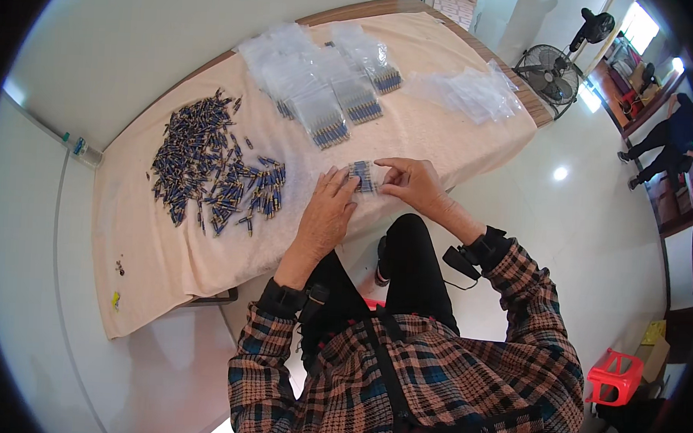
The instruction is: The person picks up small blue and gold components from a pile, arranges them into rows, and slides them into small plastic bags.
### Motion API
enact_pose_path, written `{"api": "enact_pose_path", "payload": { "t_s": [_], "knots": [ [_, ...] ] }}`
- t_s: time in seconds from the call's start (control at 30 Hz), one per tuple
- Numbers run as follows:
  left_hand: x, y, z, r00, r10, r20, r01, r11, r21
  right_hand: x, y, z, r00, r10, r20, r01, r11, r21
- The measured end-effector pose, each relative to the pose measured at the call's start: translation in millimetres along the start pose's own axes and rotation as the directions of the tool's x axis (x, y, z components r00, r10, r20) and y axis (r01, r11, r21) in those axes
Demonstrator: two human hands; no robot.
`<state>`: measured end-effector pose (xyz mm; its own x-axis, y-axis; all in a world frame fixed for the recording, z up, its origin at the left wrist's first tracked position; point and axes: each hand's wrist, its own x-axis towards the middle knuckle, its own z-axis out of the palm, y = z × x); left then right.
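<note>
A small clear plastic bag (362,176) holding a row of blue pieces with gold ends lies near the table's front edge. My left hand (325,214) rests at its left side, fingers stretched out and fingertips touching it. At the bag's right edge, my right hand (412,182) is closed in a pinch, with thumb and forefinger on the plastic. To the left spreads a big loose pile of small blue-and-gold cylindrical pieces (189,157). Beyond my hands lie several filled clear bags (330,125), overlapping one another. Flat clear bags (478,94) lie at the far right.
A cream cloth (155,285) covers the table. A clear bottle (87,153) stands by the wall at the left, and a small yellow item (116,300) lies at the near left corner. Beyond the table are a black fan (554,74), a red stool (615,377) and another person (672,139).
</note>
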<state>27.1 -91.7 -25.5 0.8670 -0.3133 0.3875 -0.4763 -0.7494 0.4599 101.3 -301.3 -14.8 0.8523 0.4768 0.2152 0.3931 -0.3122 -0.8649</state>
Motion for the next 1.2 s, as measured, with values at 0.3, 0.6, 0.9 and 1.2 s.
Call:
{"api": "enact_pose_path", "payload": {
  "t_s": [0.3,0.6,0.9,1.2],
  "knots": [
    [-3,1,-2,0.998,-0.011,-0.063,0.007,0.998,-0.063,8,-12,-8,0.992,0.011,0.125,0.026,0.956,-0.293],
    [-7,4,-1,0.995,0.054,-0.079,-0.058,0.997,-0.053,5,-4,-2,0.996,-0.080,0.044,0.090,0.945,-0.313],
    [-15,14,-2,0.984,0.095,-0.149,-0.084,0.993,0.079,11,-23,-3,0.986,-0.167,0.004,0.161,0.944,-0.288],
    [-78,-13,-42,0.956,-0.016,-0.293,0.058,0.989,0.137,34,-72,75,0.920,-0.354,0.168,0.377,0.917,-0.129]
  ]
}}
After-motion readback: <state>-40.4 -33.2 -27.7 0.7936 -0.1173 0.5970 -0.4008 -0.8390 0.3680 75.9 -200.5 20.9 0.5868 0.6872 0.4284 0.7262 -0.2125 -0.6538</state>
